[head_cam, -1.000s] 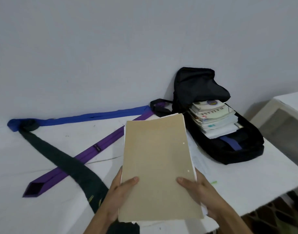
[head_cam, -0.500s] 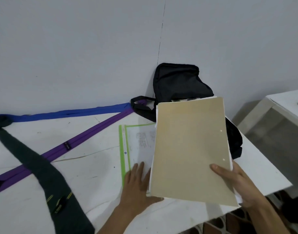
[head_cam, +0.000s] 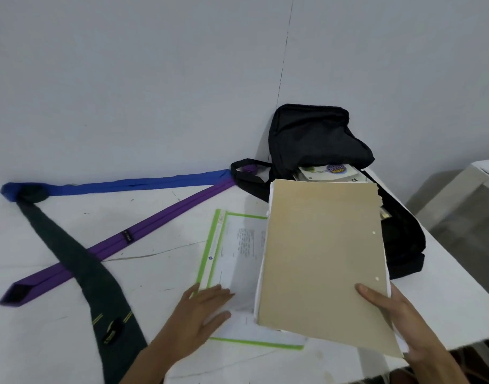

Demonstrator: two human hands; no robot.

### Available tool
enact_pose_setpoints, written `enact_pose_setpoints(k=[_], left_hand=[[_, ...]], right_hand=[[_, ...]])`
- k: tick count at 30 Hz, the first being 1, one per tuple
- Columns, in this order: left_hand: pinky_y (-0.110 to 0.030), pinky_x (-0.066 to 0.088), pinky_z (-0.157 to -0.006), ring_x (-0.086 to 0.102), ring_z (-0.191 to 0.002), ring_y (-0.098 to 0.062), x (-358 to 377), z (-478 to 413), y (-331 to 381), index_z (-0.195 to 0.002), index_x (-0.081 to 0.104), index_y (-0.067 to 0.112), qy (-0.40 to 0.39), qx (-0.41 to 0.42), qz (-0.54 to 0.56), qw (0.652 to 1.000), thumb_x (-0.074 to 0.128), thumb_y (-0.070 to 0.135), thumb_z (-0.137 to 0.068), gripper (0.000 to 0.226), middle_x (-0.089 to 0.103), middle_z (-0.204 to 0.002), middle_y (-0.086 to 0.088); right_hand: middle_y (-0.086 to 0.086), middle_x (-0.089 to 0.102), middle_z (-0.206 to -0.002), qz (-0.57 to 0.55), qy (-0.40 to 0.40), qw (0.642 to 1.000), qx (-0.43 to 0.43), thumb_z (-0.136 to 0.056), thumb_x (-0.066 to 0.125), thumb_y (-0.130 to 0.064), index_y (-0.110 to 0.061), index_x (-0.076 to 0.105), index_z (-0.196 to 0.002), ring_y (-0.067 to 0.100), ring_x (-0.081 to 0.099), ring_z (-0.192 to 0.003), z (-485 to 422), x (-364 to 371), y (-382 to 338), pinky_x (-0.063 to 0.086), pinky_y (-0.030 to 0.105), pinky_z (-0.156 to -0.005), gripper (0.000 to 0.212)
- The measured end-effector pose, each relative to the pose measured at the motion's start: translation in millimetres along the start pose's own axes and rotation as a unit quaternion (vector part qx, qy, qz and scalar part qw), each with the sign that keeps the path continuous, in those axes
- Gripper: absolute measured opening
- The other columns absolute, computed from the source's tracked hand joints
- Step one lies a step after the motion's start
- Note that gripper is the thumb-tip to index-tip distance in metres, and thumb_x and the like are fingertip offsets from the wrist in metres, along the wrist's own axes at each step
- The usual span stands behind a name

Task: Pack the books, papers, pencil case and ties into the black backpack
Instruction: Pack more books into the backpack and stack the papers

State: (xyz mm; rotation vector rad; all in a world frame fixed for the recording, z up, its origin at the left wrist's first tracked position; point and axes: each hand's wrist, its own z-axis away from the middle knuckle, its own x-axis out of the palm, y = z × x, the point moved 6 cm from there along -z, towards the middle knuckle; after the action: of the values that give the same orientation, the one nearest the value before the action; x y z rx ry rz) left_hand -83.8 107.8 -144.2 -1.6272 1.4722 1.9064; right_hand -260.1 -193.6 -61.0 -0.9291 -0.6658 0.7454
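Observation:
My right hand (head_cam: 398, 320) grips the lower right corner of a tan-covered stack of papers (head_cam: 323, 259), lifted above the table with its far edge close to the black backpack (head_cam: 315, 137). The backpack stands open against the wall, and books (head_cam: 329, 173) show in its mouth. My left hand (head_cam: 201, 311) rests flat, fingers straight, on a clear folder with a green border (head_cam: 224, 245) lying on the table. A blue tie (head_cam: 132, 184), a purple tie (head_cam: 143, 231) and a dark green tie (head_cam: 80, 267) lie spread across the left of the table.
The white table (head_cam: 154, 273) meets the grey wall at the back; its right edge runs just past the backpack. A second white table (head_cam: 465, 184) stands at the right, across a gap. The backpack's strap (head_cam: 246, 173) loops onto the table beside the ties.
My left hand let go of the paper stack and came down on the green-bordered folder. My right hand alone carried the stack right, toward the backpack.

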Motion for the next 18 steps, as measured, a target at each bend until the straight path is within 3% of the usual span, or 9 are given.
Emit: enact_pose_setpoints(k=[2,4,5,8,10,12,15,18], left_hand=[[-0.009,0.023,-0.110,0.056,-0.118,0.004,-17.7,7.1,-1.1,-0.122,0.058,0.043,0.118,-0.060,0.123,0.983,0.035,0.047,-0.102,0.030,0.060,-0.127,0.026],[-0.011,0.039,-0.098,0.060,-0.109,0.002,-30.9,17.2,-8.4,-0.108,0.069,0.033,0.225,-0.166,0.261,0.924,0.041,0.036,-0.100,0.029,0.068,-0.113,0.020],[-0.017,0.044,-0.095,0.062,-0.108,-0.003,-34.3,22.8,-13.0,-0.103,0.069,0.028,0.277,-0.201,0.324,0.882,0.044,0.035,-0.098,0.027,0.070,-0.111,0.012],[-0.028,0.055,-0.091,0.068,-0.107,-0.022,-41.4,42.4,-34.6,-0.096,0.061,0.019,0.419,-0.272,0.504,0.705,0.051,0.044,-0.089,0.027,0.069,-0.116,-0.014],[-0.033,0.055,-0.090,0.068,-0.105,-0.028,-47.6,52.4,-46.5,-0.098,0.055,0.021,0.455,-0.289,0.543,0.645,0.043,0.039,-0.099,0.022,0.065,-0.121,-0.018],[-0.038,0.054,-0.090,0.068,-0.103,-0.029,-51.1,56.8,-52.2,-0.110,0.051,0.019,0.452,-0.284,0.560,0.633,0.034,0.031,-0.105,0.021,0.063,-0.125,-0.018],[-0.039,0.054,-0.090,0.067,-0.107,-0.031,-56.5,60.7,-53.7,-0.131,0.042,0.017,0.444,-0.271,0.557,0.647,0.033,0.032,-0.105,0.032,0.060,-0.131,-0.017],[-0.039,0.054,-0.091,0.066,-0.111,-0.030,-61.4,60.7,-50.2,-0.138,0.038,0.023,0.431,-0.257,0.551,0.667,0.033,0.032,-0.104,0.036,0.060,-0.132,-0.013]], right_hand=[[0.019,0.073,-0.111,-0.015,0.001,1.000,0.009,-0.086,0.060,-0.015,-0.015,0.063,-0.121,0.038,0.073,-0.092,-0.8,3.6,3.1,0.061,0.048,-0.075,0.035],[0.019,0.072,-0.114,-0.034,0.004,0.999,0.016,-0.086,0.060,-0.016,-0.016,0.063,-0.122,0.038,0.072,-0.093,-1.9,8.1,6.4,0.060,0.050,-0.076,0.036],[0.019,0.071,-0.116,-0.042,0.003,0.999,0.018,-0.086,0.060,-0.016,-0.016,0.063,-0.123,0.039,0.072,-0.095,-2.7,9.5,8.3,0.060,0.050,-0.078,0.038],[0.018,0.070,-0.119,-0.055,0.002,0.998,0.026,-0.083,0.065,-0.018,-0.017,0.063,-0.124,0.041,0.069,-0.103,-6.8,22.5,16.5,0.052,0.057,-0.094,0.041],[0.019,0.070,-0.119,-0.051,-0.005,0.998,0.030,-0.080,0.074,-0.019,-0.016,0.063,-0.126,0.042,0.067,-0.106,-11.2,39.3,23.6,0.050,0.057,-0.096,0.047],[0.020,0.070,-0.119,-0.050,-0.023,0.998,0.036,-0.082,0.075,-0.018,-0.015,0.062,-0.128,0.043,0.067,-0.106,-15.6,62.5,32.4,0.056,0.053,-0.089,0.047],[0.020,0.071,-0.115,-0.046,-0.043,0.997,0.042,-0.087,0.065,-0.011,-0.015,0.062,-0.124,0.041,0.069,-0.102,-22.4,98.9,47.5,0.060,0.047,-0.077,0.038],[0.019,0.072,-0.113,-0.025,-0.050,0.997,0.058,-0.089,0.065,-0.009,-0.016,0.061,-0.125,0.039,0.071,-0.100,-30.0,121.8,65.2,0.059,0.046,-0.077,0.037]])
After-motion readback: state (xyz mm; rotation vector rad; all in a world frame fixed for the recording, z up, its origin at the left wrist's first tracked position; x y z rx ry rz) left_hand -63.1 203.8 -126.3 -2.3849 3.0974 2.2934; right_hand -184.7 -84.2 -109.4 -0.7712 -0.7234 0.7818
